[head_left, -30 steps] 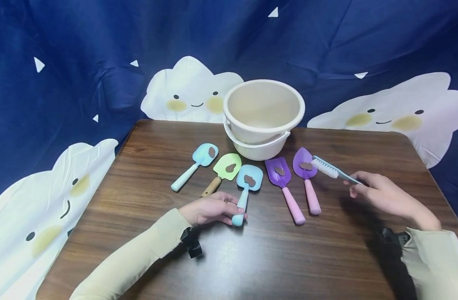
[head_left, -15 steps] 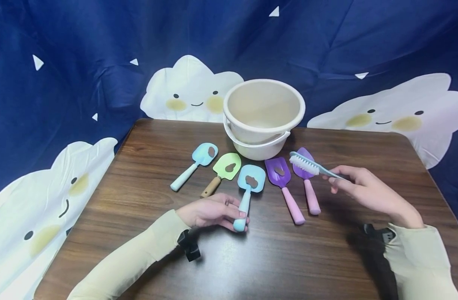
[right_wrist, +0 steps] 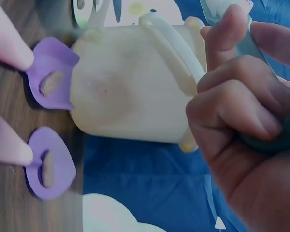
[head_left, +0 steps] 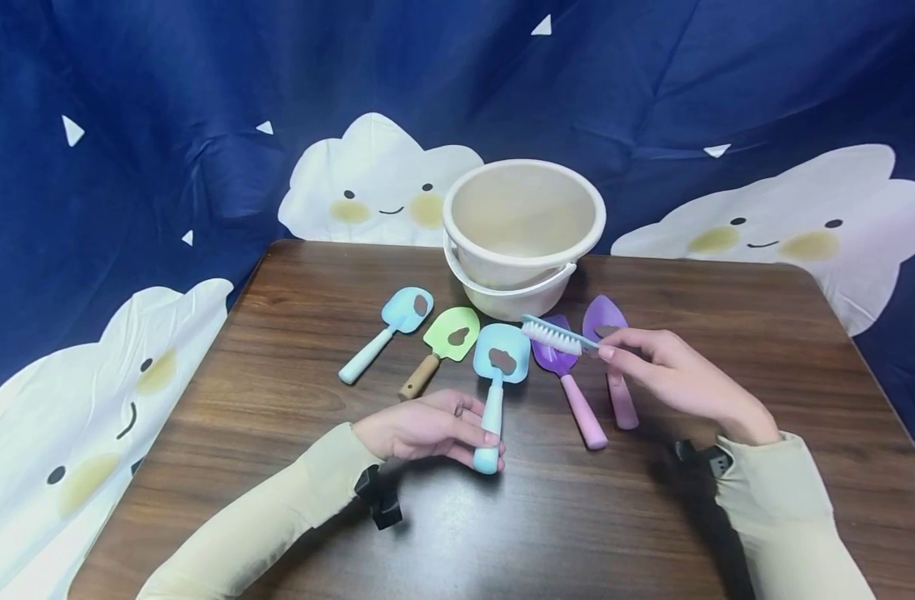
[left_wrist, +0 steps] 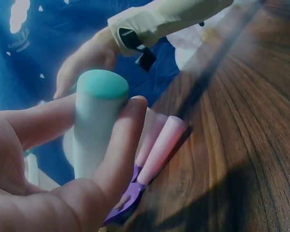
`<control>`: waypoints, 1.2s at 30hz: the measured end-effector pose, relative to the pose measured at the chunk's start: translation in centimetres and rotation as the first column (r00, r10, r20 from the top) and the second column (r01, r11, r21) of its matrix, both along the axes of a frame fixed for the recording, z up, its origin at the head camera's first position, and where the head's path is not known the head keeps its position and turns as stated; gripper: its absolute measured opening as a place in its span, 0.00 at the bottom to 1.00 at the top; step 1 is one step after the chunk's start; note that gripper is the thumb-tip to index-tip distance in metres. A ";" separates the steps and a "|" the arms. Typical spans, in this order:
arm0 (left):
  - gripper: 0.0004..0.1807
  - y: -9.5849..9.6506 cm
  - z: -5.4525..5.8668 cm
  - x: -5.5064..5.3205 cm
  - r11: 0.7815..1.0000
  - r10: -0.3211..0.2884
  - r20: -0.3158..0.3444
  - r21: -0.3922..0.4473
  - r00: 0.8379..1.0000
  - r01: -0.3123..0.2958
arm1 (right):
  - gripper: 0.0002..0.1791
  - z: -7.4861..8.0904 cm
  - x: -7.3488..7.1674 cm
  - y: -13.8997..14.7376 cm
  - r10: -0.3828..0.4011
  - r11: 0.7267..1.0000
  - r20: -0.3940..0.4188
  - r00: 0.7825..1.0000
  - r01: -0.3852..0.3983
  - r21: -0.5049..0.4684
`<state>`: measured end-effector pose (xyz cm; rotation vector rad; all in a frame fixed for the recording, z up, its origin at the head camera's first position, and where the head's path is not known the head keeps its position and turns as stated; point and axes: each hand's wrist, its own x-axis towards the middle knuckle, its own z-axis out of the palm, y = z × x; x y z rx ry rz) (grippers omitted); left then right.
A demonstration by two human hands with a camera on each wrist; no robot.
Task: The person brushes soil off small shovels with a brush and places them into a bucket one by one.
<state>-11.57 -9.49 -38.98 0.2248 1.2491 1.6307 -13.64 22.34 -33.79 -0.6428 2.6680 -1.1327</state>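
Observation:
My left hand [head_left: 427, 427] grips the pale blue handle of a small toy shovel [head_left: 492, 408], its light blue blade [head_left: 489, 340] pointing away and marked with a brown patch. In the left wrist view, thumb and fingers wrap the handle [left_wrist: 93, 130] near its green end. My right hand [head_left: 678, 375] holds a brush [head_left: 553, 335] with white bristles facing down, over the nearer purple shovel [head_left: 553, 358] and close to the light blue blade's right edge. Whether bristles and blade touch cannot be told. In the right wrist view, fingers curl round the brush handle [right_wrist: 249, 46].
A cream bucket [head_left: 495, 258] with a handle stands behind the shovels. Left of my held shovel lie a blue shovel [head_left: 367, 354] and a green one with a wooden handle [head_left: 420, 375]. A second purple shovel [head_left: 602, 312] lies at right. Brown patches mark the blades.
My right hand has carried the brush leftward, from beside the right purple shovel to near the light blue blade. My left hand has shifted the held shovel slightly right and nearer, its handle now more upright.

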 end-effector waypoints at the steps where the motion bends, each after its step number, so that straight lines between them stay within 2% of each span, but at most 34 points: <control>1: 0.09 0.0 0.0 0.0 1.000 -0.001 -0.002 0.000 1.000 0.001 | 0.09 -0.2 -0.1 -0.2 0.002 1.000 0.008 1.000 -0.002 -0.003; 4: 0.12 0.0 0.0 0.2 1.000 0.008 -0.013 -0.013 1.000 -0.009 | 0.10 -0.7 -0.3 -0.8 0.013 1.000 0.029 0.999 -0.012 -0.014; 11: 0.17 0.4 -0.4 0.6 0.991 0.101 -0.068 -0.076 0.993 -0.106 | 0.09 -2.3 -0.7 -2.2 0.044 0.999 0.052 0.998 -0.043 -0.010; 17: 0.21 0.5 -0.6 0.8 0.988 0.116 -0.080 -0.090 0.990 -0.123 | 0.12 -3.3 -0.9 -3.2 0.087 0.996 0.055 0.995 -0.087 0.004; 22: 0.23 0.5 -0.6 1.0 0.985 0.143 -0.089 -0.079 0.986 -0.150 | 0.11 -3.6 -0.9 -3.7 0.081 0.996 0.075 0.994 -0.083 0.025; 26: 0.22 0.6 -0.4 1.1 0.983 0.154 -0.090 -0.083 0.984 -0.161 | 0.11 -3.6 -1.0 -3.8 0.083 0.996 0.100 0.992 -0.086 0.026; 32: 0.23 0.7 -0.3 1.2 0.987 0.128 -0.088 -0.084 0.988 -0.136 | 0.12 -3.6 -1.2 -3.9 0.094 0.995 0.106 0.990 -0.098 0.033; 36: 0.21 0.8 -0.5 1.2 0.990 0.104 -0.084 -0.084 0.991 -0.111 | 0.14 -3.8 -1.4 -3.9 0.099 0.993 0.071 0.993 -0.103 0.054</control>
